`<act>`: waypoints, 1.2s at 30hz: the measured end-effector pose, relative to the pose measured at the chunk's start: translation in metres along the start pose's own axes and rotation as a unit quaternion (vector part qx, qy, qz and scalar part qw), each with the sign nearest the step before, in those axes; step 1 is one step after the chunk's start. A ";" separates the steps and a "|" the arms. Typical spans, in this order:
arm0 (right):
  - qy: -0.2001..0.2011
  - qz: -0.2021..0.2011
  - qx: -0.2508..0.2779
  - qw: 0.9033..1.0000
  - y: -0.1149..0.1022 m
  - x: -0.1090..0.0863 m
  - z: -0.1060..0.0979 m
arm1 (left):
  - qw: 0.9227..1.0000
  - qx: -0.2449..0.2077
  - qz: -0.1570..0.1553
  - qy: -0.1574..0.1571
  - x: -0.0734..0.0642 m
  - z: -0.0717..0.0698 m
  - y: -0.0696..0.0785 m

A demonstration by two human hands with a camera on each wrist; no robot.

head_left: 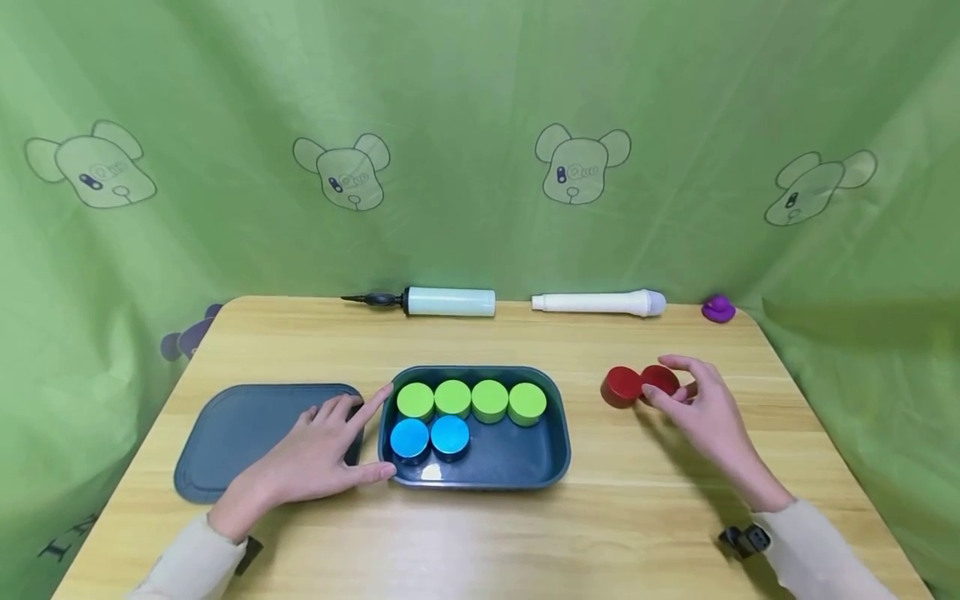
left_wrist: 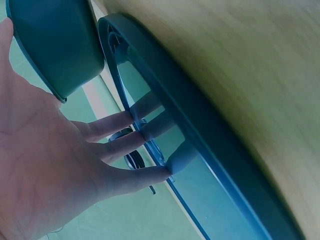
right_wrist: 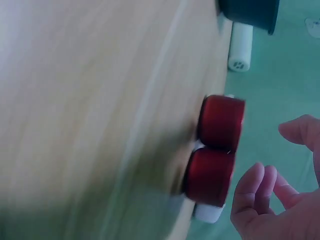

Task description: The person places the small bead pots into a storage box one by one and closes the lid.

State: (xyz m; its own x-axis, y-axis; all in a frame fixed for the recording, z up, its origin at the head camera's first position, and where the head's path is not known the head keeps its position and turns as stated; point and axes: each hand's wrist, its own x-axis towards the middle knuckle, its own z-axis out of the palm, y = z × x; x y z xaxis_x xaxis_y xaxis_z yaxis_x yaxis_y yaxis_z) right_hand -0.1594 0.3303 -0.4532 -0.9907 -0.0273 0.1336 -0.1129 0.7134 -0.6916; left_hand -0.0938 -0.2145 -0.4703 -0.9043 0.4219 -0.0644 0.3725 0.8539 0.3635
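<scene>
A dark blue-grey tray [head_left: 517, 454] holds a row of several green round blocks [head_left: 490, 402] along its far side. Two blue round blocks [head_left: 450, 438] stand in front of them at the left. My left hand [head_left: 311, 454] has its fingers spread, thumb and index finger at the tray's left rim; the other fingers rest on a flat lid [head_left: 232, 433]. Right of the tray, two red round blocks [head_left: 622, 387] stand side by side, touching. My right hand [head_left: 708, 417] hovers just over the right-hand one, thumb and fingers apart. In the right wrist view a gap separates the fingertips [right_wrist: 255, 175] from both red blocks.
Along the table's far edge lie a hand pump [head_left: 450, 302] with a black nozzle, a white microphone-shaped stick [head_left: 592, 303] and a small purple duck-like toy [head_left: 718, 308]. Green curtains [head_left: 465, 225] close in the wooden table [head_left: 420, 542] at the back and sides.
</scene>
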 end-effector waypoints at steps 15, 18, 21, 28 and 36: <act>-0.083 0.067 0.040 0.993 0.043 0.017 -0.001 | 1.000 0.001 -0.002 -0.002 0.001 0.000 0.000; -0.088 0.075 0.041 0.993 0.046 0.018 0.000 | 1.000 0.003 -0.001 -0.003 0.001 -0.001 0.000; -0.088 0.080 0.041 0.992 0.047 0.019 0.001 | 1.000 0.003 0.000 -0.003 0.001 -0.002 0.000; -0.073 0.089 0.046 0.992 0.049 0.017 0.002 | 1.000 0.001 0.001 -0.003 0.000 -0.003 0.001; -0.019 0.099 0.071 0.992 0.041 0.013 -0.001 | 1.000 0.005 -0.001 -0.002 0.000 -0.002 0.001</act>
State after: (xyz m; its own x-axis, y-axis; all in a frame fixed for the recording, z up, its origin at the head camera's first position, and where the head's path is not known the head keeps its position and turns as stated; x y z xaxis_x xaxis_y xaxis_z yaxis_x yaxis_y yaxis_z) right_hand -0.1766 0.3595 -0.4792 -0.9964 0.0748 -0.0392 0.0765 0.6020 -0.7949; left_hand -0.0941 -0.2144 -0.4683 -0.9045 0.4211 -0.0681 0.3727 0.8577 0.3541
